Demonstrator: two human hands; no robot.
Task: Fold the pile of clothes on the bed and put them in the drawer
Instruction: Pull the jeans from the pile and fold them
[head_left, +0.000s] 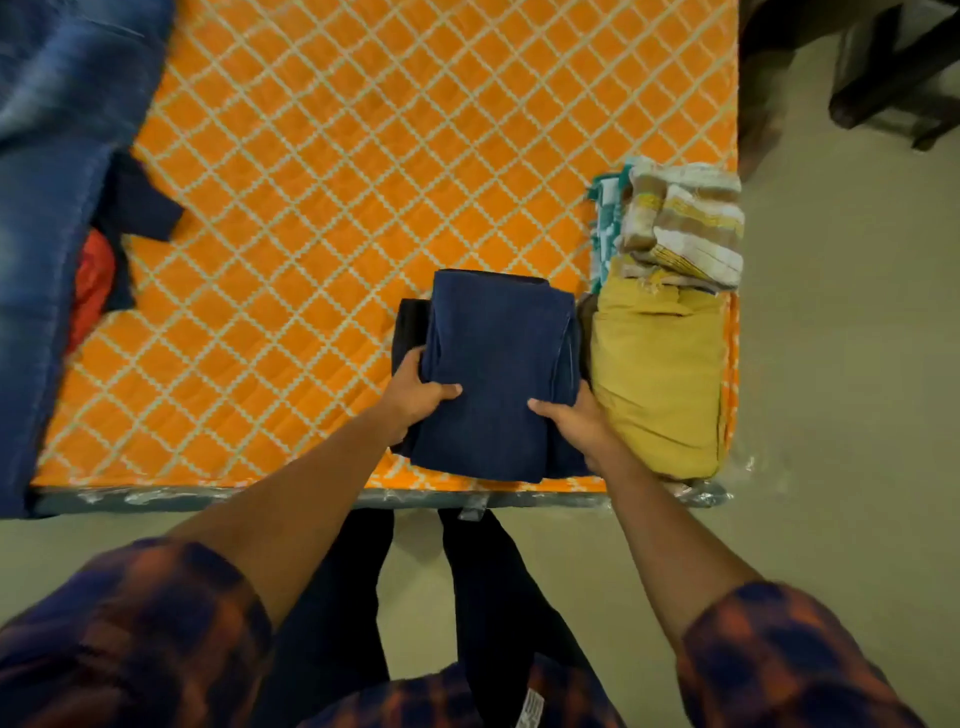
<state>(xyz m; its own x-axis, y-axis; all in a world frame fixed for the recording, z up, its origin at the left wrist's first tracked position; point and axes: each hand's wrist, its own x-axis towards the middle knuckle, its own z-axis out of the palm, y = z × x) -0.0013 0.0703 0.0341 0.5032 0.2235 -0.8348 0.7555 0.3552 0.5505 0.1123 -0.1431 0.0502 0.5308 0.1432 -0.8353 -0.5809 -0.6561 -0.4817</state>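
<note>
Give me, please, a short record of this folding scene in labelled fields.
bed: orange quilted mattress
in hand: folded navy garment, lying over a darker folded piece
left hand: grips its left edge
right hand: grips its right edge
folded beside it: mustard garment, striped towels
unfolded: blue jeans and red garment at the far left

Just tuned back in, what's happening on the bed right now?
A person at the bed edge grips a folded dark blue garment with left hand and right hand; it rests on a black piece. A folded mustard garment and striped towels sit to its right. Unfolded blue jeans lie at the bed's left side.
</note>
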